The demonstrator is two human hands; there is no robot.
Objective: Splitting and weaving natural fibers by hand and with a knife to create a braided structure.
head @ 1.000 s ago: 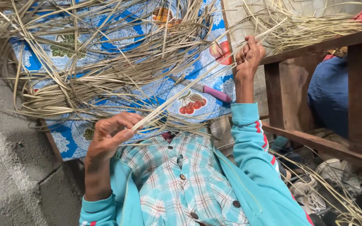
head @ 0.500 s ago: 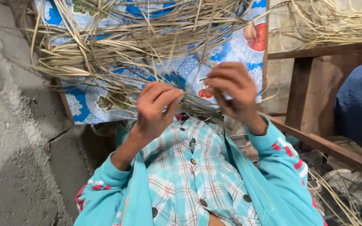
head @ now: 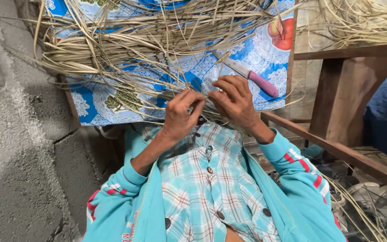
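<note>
Both forearms rise from turquoise sleeves and meet just above the chest, wrists bent inward. The left hand (head: pixel 181 115) curls its fingers toward the thumb, its grip pinching thin pale straw strips (head: pixel 204 96) at the near edge of the counter (head: pixel 90 110). The right hand (head: pixel 234 101) sits just beside it, knuckles up, fingers folded over the same strips, its grip pressed together on them. The strips are flat, narrow and dry-looking, tan to pale yellow, and run up into a loose tangled heap (head: pixel 148 40) spread across the counter. That counter wears a glossy blue-and-white patterned cloth with printed fruit. A knife (head: pixel 249 74) with a pink handle and slim grey blade lies on the cloth just beyond the right hand. Rough brown wooden rails (head: pixel 337 148) stand to the right; grey concrete floor (head: pixel 19 148) lies to the left.
</note>
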